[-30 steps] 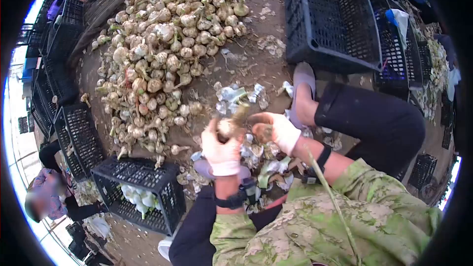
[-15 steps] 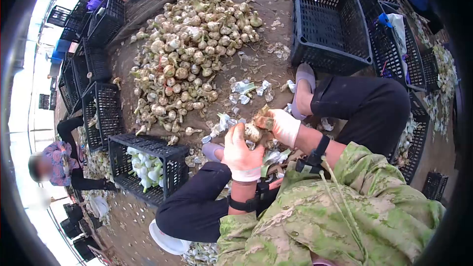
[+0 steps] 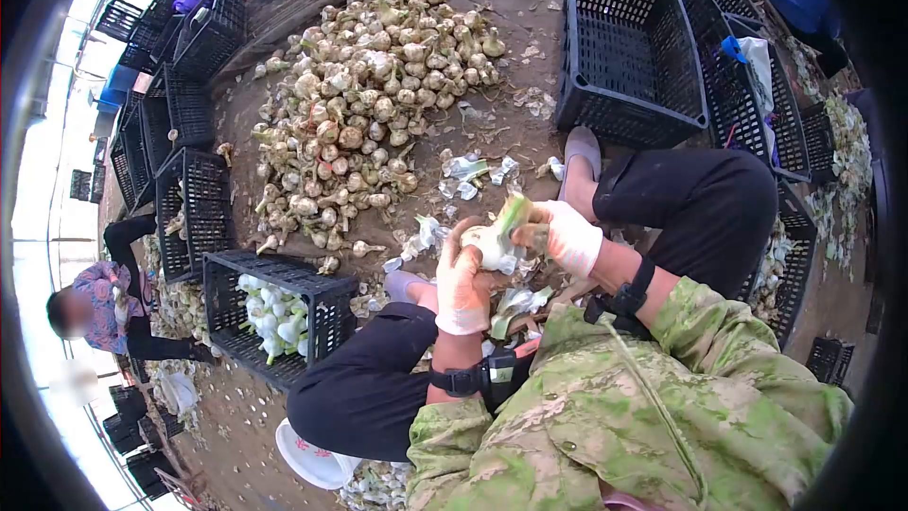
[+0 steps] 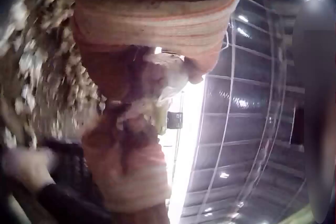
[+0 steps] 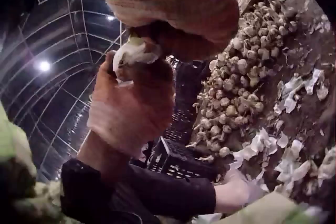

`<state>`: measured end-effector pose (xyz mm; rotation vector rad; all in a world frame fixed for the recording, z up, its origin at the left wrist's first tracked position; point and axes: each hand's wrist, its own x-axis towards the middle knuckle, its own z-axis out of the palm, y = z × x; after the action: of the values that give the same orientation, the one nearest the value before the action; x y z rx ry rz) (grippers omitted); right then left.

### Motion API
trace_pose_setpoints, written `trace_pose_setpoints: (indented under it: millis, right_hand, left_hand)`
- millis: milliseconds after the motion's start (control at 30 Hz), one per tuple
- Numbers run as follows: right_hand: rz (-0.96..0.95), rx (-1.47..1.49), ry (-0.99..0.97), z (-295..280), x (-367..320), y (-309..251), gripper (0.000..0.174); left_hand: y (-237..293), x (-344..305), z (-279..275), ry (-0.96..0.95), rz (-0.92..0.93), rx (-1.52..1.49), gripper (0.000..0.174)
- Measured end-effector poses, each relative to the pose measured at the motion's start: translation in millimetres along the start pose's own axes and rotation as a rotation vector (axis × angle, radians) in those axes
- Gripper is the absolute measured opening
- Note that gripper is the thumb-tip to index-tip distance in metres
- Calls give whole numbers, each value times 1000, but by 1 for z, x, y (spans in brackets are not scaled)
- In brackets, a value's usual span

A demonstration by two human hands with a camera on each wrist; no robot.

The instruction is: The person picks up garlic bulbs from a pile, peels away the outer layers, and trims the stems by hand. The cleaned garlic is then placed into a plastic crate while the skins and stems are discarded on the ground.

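A garlic bulb (image 3: 488,248) with a white body and a pale green stem (image 3: 515,212) is between the two gloved hands in the head view. My left hand (image 3: 463,286) grips the bulb from below, its fingers curled around the side. Fingers of my right hand (image 3: 569,238) pinch at the stem end, where loose skin hangs. In the right wrist view the bulb (image 5: 135,58) sits in the left hand's fingers, the right hand (image 5: 173,14) just above. The left wrist view shows the bulb (image 4: 167,79) dimly; fingers partly hide it.
A heap of unpeeled garlic (image 3: 369,104) lies on the ground ahead. White garlic bulbs (image 3: 274,317) fill part of a black crate (image 3: 326,317) at left. Another black crate (image 3: 579,99) stands ahead right. Peeled skins (image 3: 463,170) litter the floor. Another person (image 3: 104,308) sits far left.
The right hand, apart from the bulb a second ago, has come onto its stem end. The bulb's brown outer skin has given way to white. The head view has swung.
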<state>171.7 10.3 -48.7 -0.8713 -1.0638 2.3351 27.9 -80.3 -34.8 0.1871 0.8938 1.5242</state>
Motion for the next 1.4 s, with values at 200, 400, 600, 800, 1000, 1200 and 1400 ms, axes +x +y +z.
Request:
trace_pose_setpoints:
  millis: [200,400,600,800,1000,1200,1400]
  right_hand:
    - [16,-41,159,6,5,-5,18]
    - [-55,61,47,4,2,-5,35]
    - [95,82,75,-1,-2,-16,25]
    - [71,-107,-9,-10,-3,-4,22]
    - [-294,-720,111,3,4,10,10]
    - [-270,-368,137,-3,18,1,17]
    - [-143,-250,107,20,10,9,16]
  left_hand:
    - [-10,-1,3,86,166,406,63]
    - [-13,-9,28,198,570,1070,66]
    - [-11,-9,29,161,774,1468,65]
    - [-13,-8,20,114,510,1069,53]
    - [-13,-6,-5,207,-189,165,52]
    - [-5,2,-3,201,99,480,59]
    - [-33,26,-10,421,312,481,40]
